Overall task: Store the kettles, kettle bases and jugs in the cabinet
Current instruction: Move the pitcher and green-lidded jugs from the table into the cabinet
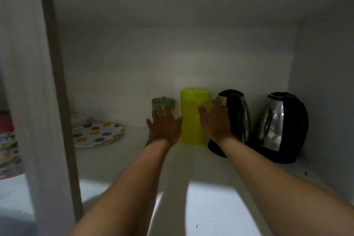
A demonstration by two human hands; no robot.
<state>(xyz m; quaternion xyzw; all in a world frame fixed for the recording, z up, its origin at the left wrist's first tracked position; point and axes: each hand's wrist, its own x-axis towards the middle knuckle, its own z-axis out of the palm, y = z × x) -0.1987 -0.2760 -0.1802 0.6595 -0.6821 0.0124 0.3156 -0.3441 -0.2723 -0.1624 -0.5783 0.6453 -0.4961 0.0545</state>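
Fingers (168, 110) of the left hand (164, 126) are spread and straight, palm turned toward the yellow-green jug (195, 116) at centre frame; they close on nothing, the thumb just at the jug's left wall. Right hand (215, 119) mirrors it on the jug's right side, open and flat, thumb on or just off the plastic, fingertips reaching up beside the nearer kettle (234, 117). Whether either palm actually presses the jug cannot be told. The jug stands upright on the cabinet shelf (118, 161), close to the back wall. A small green lidded jar (163, 103) sits partly behind the left fingers. Right of centre, the nearer kettle sits on its dark base, and a second kettle (280, 126) stands on its base at far right, near the side wall. A spotted plate (97, 134) lies at lower left of the shelf. Judgement: storing is well along, with two kettles, their bases and one jug in; whether more items wait outside is not shown. Both forearms run straight in from the bottom edge, roughly parallel, wrists level, hands bracketing the jug.
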